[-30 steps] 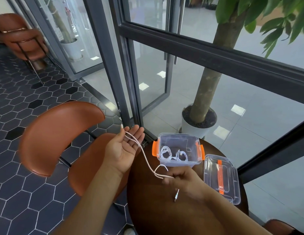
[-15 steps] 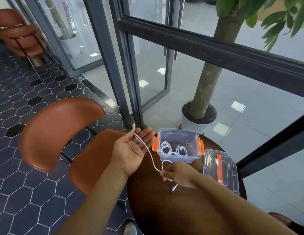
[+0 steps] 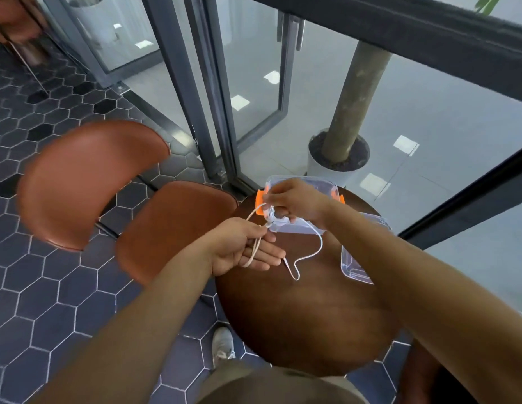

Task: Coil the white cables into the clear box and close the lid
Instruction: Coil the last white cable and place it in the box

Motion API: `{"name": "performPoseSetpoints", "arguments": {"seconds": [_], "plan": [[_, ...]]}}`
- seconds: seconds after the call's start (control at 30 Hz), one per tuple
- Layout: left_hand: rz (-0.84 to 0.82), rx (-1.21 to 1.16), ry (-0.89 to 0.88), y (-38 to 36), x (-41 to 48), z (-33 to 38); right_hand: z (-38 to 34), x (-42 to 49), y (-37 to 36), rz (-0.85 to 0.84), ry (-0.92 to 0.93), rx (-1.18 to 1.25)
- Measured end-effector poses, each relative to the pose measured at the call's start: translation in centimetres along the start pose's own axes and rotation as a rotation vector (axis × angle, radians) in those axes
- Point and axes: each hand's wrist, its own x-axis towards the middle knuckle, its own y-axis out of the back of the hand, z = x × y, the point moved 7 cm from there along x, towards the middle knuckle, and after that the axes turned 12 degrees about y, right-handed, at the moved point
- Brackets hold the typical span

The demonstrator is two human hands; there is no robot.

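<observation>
A clear box [image 3: 327, 186] with orange latches stands at the far edge of a round dark wooden table [image 3: 306, 310]. Its clear lid [image 3: 353, 266] lies to the right, partly hidden by my right forearm. My left hand [image 3: 248, 252] holds a loop of the white cable [image 3: 311, 255] between thumb and fingers, left of the box. My right hand [image 3: 294, 201] pinches the same cable over the box's near left corner. The cable's free end trails across the table and ends in a plug near my left fingertips. What lies inside the box is hidden by my right hand.
A brown chair [image 3: 131, 199] stands close to the table's left. Dark glass door frames [image 3: 213, 112] rise just behind the table, with a potted tree [image 3: 341, 153] beyond the glass. Hexagon floor tiles and my shoe [image 3: 223, 344] show below.
My right hand rose from the table to above the box's near corner, carrying the cable. My left hand closed around a loop and dropped nearer the table. The camera tilted down.
</observation>
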Motion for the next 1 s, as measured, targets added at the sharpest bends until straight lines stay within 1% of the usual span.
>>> {"name": "performPoseSetpoints", "arguments": {"seconds": [0.1, 0.2, 0.23, 0.33, 0.43, 0.5, 0.63, 0.73, 0.8, 0.87, 1.0], "plan": [[0.076, -0.094, -0.078, 0.5, 0.6, -0.4, -1.1, -0.9, -0.6, 0.097, 0.092, -0.169], [0.042, -0.297, -0.164, 0.6, 1.1, -0.4, -0.1, -2.2, -1.3, 0.163, 0.054, -0.371], [0.026, -0.329, -0.175, 0.6, 1.3, -0.4, 0.4, -2.7, -1.4, 0.196, 0.032, -0.381], [0.032, -0.315, -0.182, 0.2, 2.0, -0.9, 1.5, -4.1, -1.6, 0.282, -0.039, -0.271], [0.04, -0.379, -0.191, -0.2, 2.4, -1.1, 1.9, -5.4, -2.4, 0.344, -0.084, -0.138], [0.07, -0.458, -0.207, -0.3, 2.6, -1.0, 1.7, -6.1, -3.2, 0.351, -0.048, -0.155], [0.14, -0.7, -0.257, 0.1, 2.8, -0.5, 1.4, -7.4, -4.7, 0.342, 0.011, -0.194], [0.044, -0.912, -0.28, -0.2, 2.6, 0.1, 1.6, -8.4, -6.0, 0.328, 0.057, -0.169], [-0.004, -1.006, -0.283, 0.0, 2.4, 0.4, 1.7, -8.9, -6.4, 0.322, 0.094, -0.155], [-0.035, -1.061, -0.277, 0.4, 2.3, 0.7, 2.4, -9.1, -6.3, 0.305, 0.097, -0.13], [-0.099, -1.088, -0.259, 0.7, 2.2, 1.3, 4.8, -8.6, -5.8, 0.21, 0.067, 0.045]]}}
